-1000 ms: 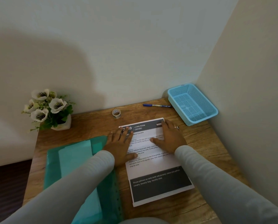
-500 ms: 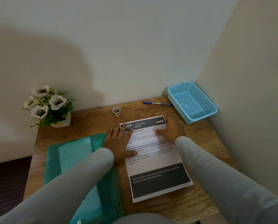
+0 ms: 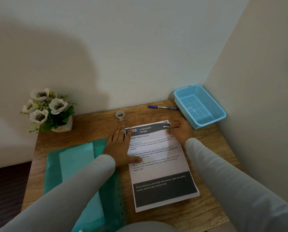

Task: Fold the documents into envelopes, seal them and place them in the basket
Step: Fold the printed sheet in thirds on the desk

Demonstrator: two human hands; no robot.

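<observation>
The documents (image 3: 158, 164), a thin stack of printed sheets, are laid lengthwise right of the centre of the frame on the wooden desk (image 3: 89, 128), with the dark header band toward the wall and the dark footer block toward the lower edge. The left hand (image 3: 119, 148) is spread flat over the upper left part of the stack, fingers straight and apart, thumb stretched across the text; nothing is grasped by it, and the sheets are judged to be pinned so that they cannot slide. The right hand (image 3: 181, 131) is set at the upper right corner, where the corner appears to be pinched between the thumb on top and the fingers behind the edge; 2 or 3 sheet edges are seen fanned there, so it is judged that 1 sheet is being separated, or the far edge raised, for a first fold. No fold is yet seen. The blue basket (image 3: 210, 121) is kept in the upper right, against the corner of the walls, just beside the right hand and within easy reach; nothing is seen in it. A green folder (image 3: 76, 164) is laid at the lower left, partly under the left sleeve, with a paler rectangle inside; whether envelopes are held there cannot be told. A roll of tape (image 3: 120, 115) and a blue pen (image 3: 162, 107) are placed by the wall above the stack, presumably for sealing and marking. A pot of white flowers (image 3: 47, 109) is stood at the left.
</observation>
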